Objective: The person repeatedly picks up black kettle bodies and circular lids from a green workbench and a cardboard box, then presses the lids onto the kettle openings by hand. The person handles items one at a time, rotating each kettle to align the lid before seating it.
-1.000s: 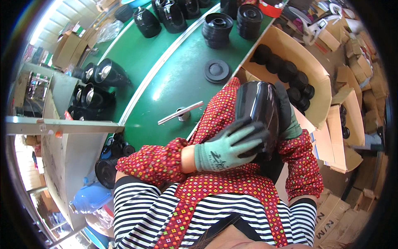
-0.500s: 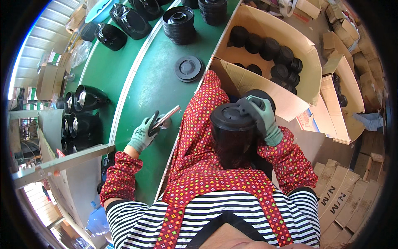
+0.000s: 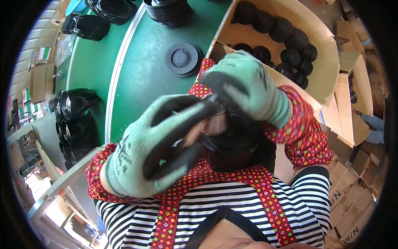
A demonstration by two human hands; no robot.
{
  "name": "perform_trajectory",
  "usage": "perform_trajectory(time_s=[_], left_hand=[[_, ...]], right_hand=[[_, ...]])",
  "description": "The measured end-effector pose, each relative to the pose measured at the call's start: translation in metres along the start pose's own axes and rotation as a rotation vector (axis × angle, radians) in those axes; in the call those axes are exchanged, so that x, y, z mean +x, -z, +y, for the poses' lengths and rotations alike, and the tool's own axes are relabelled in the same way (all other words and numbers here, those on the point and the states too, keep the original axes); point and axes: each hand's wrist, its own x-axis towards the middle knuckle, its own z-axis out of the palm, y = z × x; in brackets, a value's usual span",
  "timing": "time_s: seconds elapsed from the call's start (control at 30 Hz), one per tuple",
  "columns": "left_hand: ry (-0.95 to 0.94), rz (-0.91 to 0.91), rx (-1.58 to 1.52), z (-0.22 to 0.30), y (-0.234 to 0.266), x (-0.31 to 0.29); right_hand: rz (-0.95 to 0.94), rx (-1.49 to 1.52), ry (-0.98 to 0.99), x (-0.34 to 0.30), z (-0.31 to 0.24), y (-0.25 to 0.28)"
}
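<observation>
My left hand (image 3: 153, 145), in a green glove with black-coated fingers, is closed around a shiny silver metal tube (image 3: 216, 124); motion smears part of it. The tube slants over a dark container with a round black top (image 3: 244, 135), which rests in my lap against the red patterned apron. My right hand (image 3: 248, 87), gloved alike, is above the container's far side with its fingers bent together. Its fingertips meet those of my left hand near the tube's upper end. Whatever is pinched there is too blurred to name.
A black disc-shaped lid (image 3: 182, 60) lies on the green bench (image 3: 141, 79) to the left. A stack of black lids (image 3: 168, 12) and glossy black housings (image 3: 78, 103) stand farther along. An open cardboard box (image 3: 323, 79) on the right holds several black round parts.
My left hand has come from over the bench to the container in my lap, bringing the metal tube. My right hand has lifted from the container's top toward my left hand.
</observation>
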Motion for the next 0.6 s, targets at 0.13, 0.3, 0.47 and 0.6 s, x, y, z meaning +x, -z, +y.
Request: perform_trajectory(time_s=[0.13, 0.3, 0.47, 0.6], left_hand=[[-0.181, -0.061, -0.062, -0.008, 0.002, 0.033], [-0.551, -0.233, -0.279, -0.036, -0.038, 0.068], [-0.442, -0.124, -0.436, -0.009, -0.088, 0.063], [-0.466, -0.102, -0.491, -0.011, -0.099, 0.062]], right_hand=[[0.009, 0.078, -0.102, -0.037, 0.026, -0.013], [0.028, 0.145, -0.229, -0.068, 0.047, -0.028], [-0.081, 0.232, -0.163, -0.061, 0.051, -0.023], [-0.032, 0.058, -0.152, -0.090, 0.043, -0.026]])
